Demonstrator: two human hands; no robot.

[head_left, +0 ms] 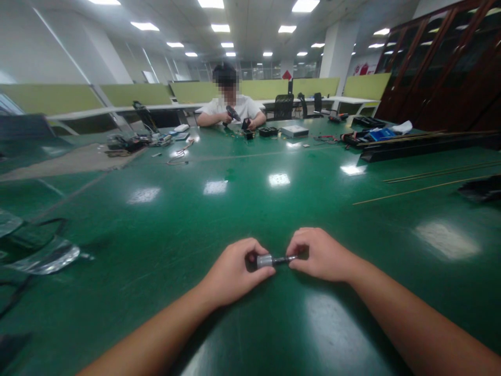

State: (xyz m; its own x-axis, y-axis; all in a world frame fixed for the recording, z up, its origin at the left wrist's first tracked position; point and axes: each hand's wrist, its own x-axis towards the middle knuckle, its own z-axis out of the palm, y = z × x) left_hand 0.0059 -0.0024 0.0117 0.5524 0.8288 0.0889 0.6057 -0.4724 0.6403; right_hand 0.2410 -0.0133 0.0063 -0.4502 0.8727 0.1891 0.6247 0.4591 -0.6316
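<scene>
From its middle, that shiny green table (pixel 176 219) has a grey box (pixel 294 131) at one o'clock, thin rods (pixel 407 195) at three.

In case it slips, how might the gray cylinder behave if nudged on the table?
The cylinder looks round-sided, so it could roll; the glossy table may offer little grip. Its slim rod looks straight, so probably stiff.

Extends bare left forearm (pixel 156 334) from the lower left and bare right forearm (pixel 415 313) from the lower right, slanting toward each other. Holds left grip (pixel 235 274) turned inward, in a pinch, with curled fingers (pixel 249 245) above and thumb below. Points right grip (pixel 323 254) inward also, with fingertips gathered close to thumb. Rests near the middle with both, near each other but not touching.
</scene>
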